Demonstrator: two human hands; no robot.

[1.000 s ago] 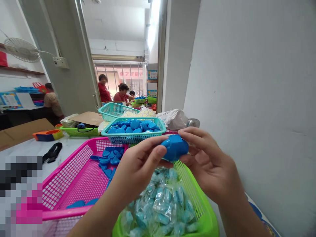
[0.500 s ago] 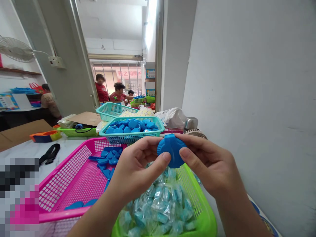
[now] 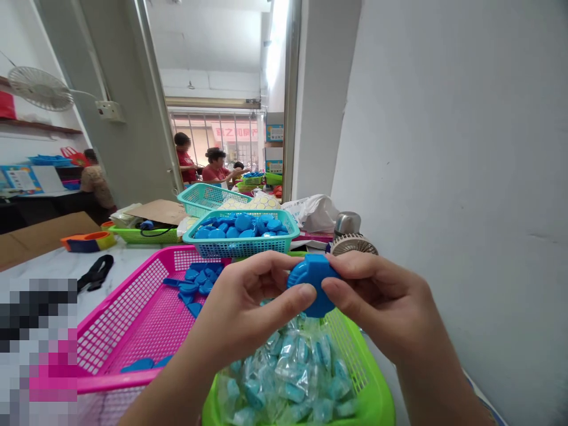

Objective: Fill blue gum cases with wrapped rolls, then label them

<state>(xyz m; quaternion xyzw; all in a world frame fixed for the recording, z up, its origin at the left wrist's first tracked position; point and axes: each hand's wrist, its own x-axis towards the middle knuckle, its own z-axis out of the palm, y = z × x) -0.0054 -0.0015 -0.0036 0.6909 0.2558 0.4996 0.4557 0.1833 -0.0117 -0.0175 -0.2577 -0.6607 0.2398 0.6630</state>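
Observation:
A round blue plastic piece (image 3: 317,296) with a ridged edge and a raised tab on top is held upright between both hands. My left hand (image 3: 257,296) pinches its left side, thumb on the near face. My right hand (image 3: 381,296) grips the right side the same way, fingers behind it. Below the hands, a green basket (image 3: 377,378) holds many small light-blue items in clear wrappers (image 3: 293,373). To the left, a pink basket (image 3: 133,296) contains blue plastic parts (image 3: 202,278).
Behind the hands stands a turquoise basket (image 3: 242,244) full of blue pieces, with another turquoise basket (image 3: 199,198) beyond. A small fan (image 3: 355,244) is by the wall. Black strap (image 3: 97,272) and orange-blue roll (image 3: 89,241) lie left. People sit or stand in the background.
The blue piece and both hands sit slightly lower and farther right, and the piece is turned a little. The whole view has shifted slightly.

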